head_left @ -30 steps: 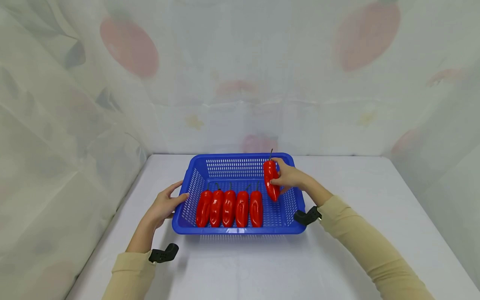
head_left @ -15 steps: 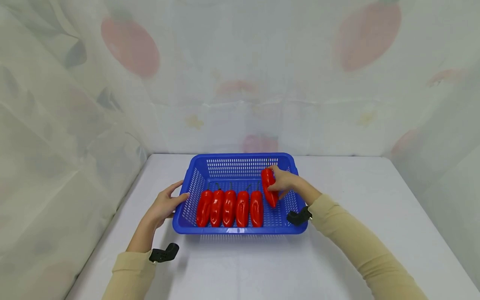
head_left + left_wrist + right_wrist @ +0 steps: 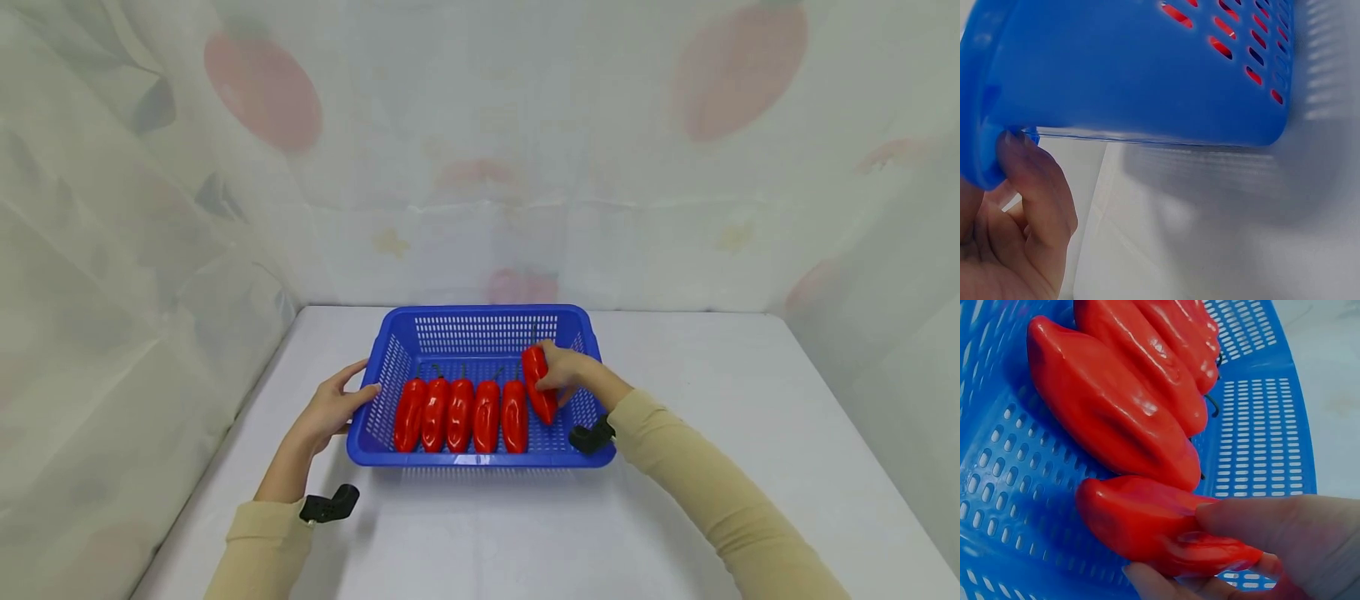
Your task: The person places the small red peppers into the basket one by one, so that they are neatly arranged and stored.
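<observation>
My right hand (image 3: 564, 369) pinches a glossy red chili pepper (image 3: 537, 379) between thumb and fingers, inside the right part of a blue plastic basket (image 3: 480, 460). In the right wrist view the held pepper (image 3: 1154, 525) lies just beside another red pepper (image 3: 1110, 406), its tip end near the perforated floor; whether it touches the floor I cannot tell. Several red peppers (image 3: 460, 417) lie in a row in the basket, stems toward the far wall. My left hand (image 3: 330, 410) grips the basket's left rim, thumb on top; in the left wrist view fingers (image 3: 1041, 194) curl under the rim.
The basket stands on a white-covered table (image 3: 480, 533). A pale curtain (image 3: 480, 233) with fruit prints hangs behind and along the sides. A black wrist camera (image 3: 592, 435) on the right arm sits over the basket's near right corner.
My right hand has lowered the pepper into the basket, toward me and slightly left, closer to the row. The left hand has kept its place on the rim.
</observation>
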A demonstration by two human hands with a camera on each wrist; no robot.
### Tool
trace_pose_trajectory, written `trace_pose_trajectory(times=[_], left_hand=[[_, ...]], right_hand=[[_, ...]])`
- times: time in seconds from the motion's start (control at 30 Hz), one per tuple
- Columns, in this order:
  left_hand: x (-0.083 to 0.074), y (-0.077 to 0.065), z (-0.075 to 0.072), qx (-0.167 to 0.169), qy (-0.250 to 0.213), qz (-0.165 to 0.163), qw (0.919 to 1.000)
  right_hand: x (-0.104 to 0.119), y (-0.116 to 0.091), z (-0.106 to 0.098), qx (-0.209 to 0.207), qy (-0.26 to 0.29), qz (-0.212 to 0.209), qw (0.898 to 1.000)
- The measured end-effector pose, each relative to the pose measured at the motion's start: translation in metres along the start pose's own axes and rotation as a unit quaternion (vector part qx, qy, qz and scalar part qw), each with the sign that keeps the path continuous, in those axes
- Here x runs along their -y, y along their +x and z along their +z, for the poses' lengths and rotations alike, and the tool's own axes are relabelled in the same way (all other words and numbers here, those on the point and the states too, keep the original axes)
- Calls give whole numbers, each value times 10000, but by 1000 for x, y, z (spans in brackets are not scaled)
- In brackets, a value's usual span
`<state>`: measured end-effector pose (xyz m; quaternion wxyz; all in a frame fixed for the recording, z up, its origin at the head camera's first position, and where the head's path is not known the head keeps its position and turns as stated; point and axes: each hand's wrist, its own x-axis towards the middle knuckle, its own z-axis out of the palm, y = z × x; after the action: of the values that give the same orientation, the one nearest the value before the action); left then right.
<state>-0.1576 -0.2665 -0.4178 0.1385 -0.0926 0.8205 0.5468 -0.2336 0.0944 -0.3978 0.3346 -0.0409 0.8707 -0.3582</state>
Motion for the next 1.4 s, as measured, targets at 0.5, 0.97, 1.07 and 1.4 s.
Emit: trace_pose_trajectory(times=[0.5, 0.97, 1.07, 1.4], left_hand=[[0, 1, 0, -38, 10, -58, 10000], [3, 1, 2, -54, -27, -15, 10000], [3, 1, 2, -51, -25, -15, 10000], [1, 1, 2, -62, -61, -59, 9999]], right_hand=[[-5, 8, 7, 381, -33, 325, 9987], [-9, 10, 11, 496, -330, 301, 9978], [-8, 9, 11, 477, -291, 349, 9978], [-8, 9, 10, 318, -461, 285, 9980]])
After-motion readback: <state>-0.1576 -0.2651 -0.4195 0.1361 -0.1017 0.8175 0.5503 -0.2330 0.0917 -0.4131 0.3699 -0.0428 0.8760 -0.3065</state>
